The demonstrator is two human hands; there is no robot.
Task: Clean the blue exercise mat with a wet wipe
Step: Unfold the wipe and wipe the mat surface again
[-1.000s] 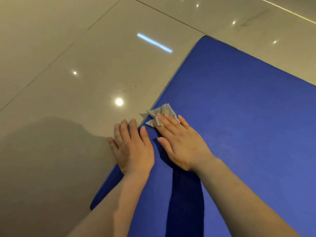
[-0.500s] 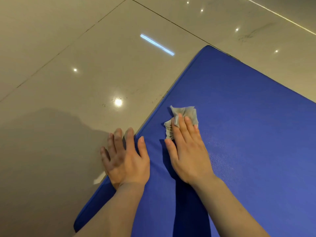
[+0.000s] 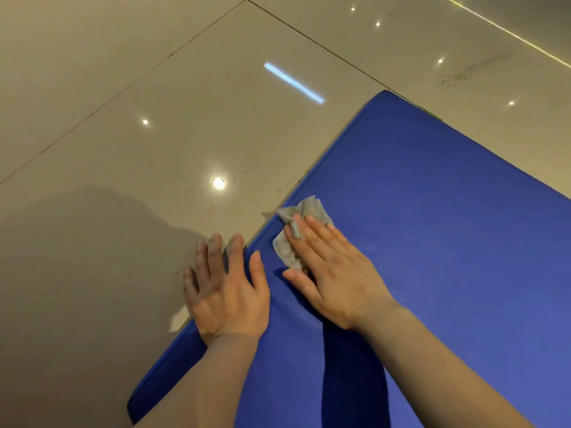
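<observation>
- Blue exercise mat (image 3: 432,242) lies flat on a glossy beige tiled floor (image 3: 123,149); its left edge runs diagonally from the lower left up to a rounded far corner
- Right hand (image 3: 333,273) lies palm down on the mat, fingers straight and held close together, pressing a crumpled grey-white wet wipe (image 3: 304,211) against the mat surface
- The wipe is bunched under the right fingertips and pokes out ahead of them and to their left; its far tip sits just at the mat's left edge
- Right thumb is spread out to the left, flat on the mat, apart from the wipe's lower end or barely touching it, cannot tell which
- Left hand (image 3: 228,291) lies palm down across the mat's left edge: thumb on the blue surface, the four fingers straight, slightly fanned, resting on the floor beyond the edge; it holds nothing
- Left thumb tip and the wipe's near edge are just beside each other, not touching
- Both bare forearms enter from the bottom; the right arm throws a dark shadow on the mat between the two wrists
- Floor ahead of the left fingers shows round light reflections, one bright strip reflection, and some small dark specks
</observation>
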